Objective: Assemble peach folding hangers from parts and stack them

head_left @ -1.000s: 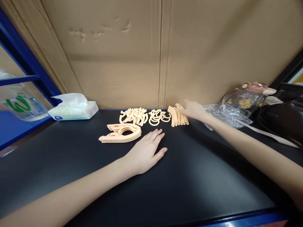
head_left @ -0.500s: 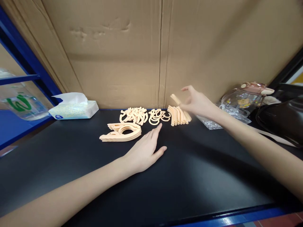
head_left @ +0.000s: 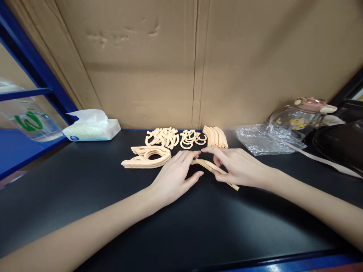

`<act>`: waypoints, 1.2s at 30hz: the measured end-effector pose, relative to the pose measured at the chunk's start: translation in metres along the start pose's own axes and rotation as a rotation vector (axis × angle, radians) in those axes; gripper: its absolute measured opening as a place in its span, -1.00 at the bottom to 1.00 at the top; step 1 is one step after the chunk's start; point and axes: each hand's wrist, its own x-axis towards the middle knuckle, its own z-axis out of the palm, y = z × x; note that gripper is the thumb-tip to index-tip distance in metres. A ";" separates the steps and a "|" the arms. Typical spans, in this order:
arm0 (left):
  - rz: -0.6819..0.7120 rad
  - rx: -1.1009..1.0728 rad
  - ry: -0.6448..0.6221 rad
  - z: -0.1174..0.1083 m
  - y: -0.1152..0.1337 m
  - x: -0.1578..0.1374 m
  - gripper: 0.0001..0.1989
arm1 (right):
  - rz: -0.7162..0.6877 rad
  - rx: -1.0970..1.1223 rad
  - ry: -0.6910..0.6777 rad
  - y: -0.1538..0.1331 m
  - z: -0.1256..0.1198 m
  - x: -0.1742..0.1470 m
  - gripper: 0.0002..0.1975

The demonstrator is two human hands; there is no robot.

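Observation:
Over the middle of the black table, my right hand (head_left: 238, 164) holds a pair of slim, curved beige plastic hanger arms (head_left: 207, 164) between thumb and fingers. They slant down to the right, their far end poking out below the hand. My left hand (head_left: 176, 172) rests to the left with thumb and fingers apart, fingertips by the arms' left end; whether they touch is unclear. Just beyond it lies a stack of folded beige hangers (head_left: 147, 163). Behind are a heap of curved beige pieces (head_left: 163, 136), a few hooks (head_left: 187, 143) and a row of hanger arms (head_left: 216, 136).
A tissue pack (head_left: 93, 128) stands at the back left, near a clear bottle (head_left: 38, 126) on the blue shelf. Crumpled clear plastic (head_left: 255, 139), a clear jug (head_left: 297, 117) and a black bag (head_left: 343, 147) sit at the right. A cardboard wall (head_left: 141, 75) closes the back.
My right hand has come down and toward me from the row of hanger arms, bringing the pair of arms beside my left hand. My left hand has barely moved.

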 end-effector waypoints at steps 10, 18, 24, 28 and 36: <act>0.021 0.084 -0.127 -0.002 0.002 0.004 -0.81 | -0.094 0.073 -0.075 0.001 0.006 -0.001 -0.61; -0.006 0.114 -0.146 -0.001 0.003 0.005 -0.82 | -0.152 0.067 -0.037 0.010 0.013 0.000 -0.75; -0.034 0.089 -0.116 -0.003 0.006 0.005 -0.83 | -0.166 0.092 -0.052 0.013 0.016 0.001 -0.73; -0.048 0.076 -0.102 -0.004 0.007 0.005 -0.87 | -0.164 0.128 -0.064 0.013 0.014 0.000 -0.73; -0.026 0.020 -0.156 -0.009 0.005 0.007 -0.92 | -0.160 0.136 -0.089 0.011 0.011 -0.001 -0.72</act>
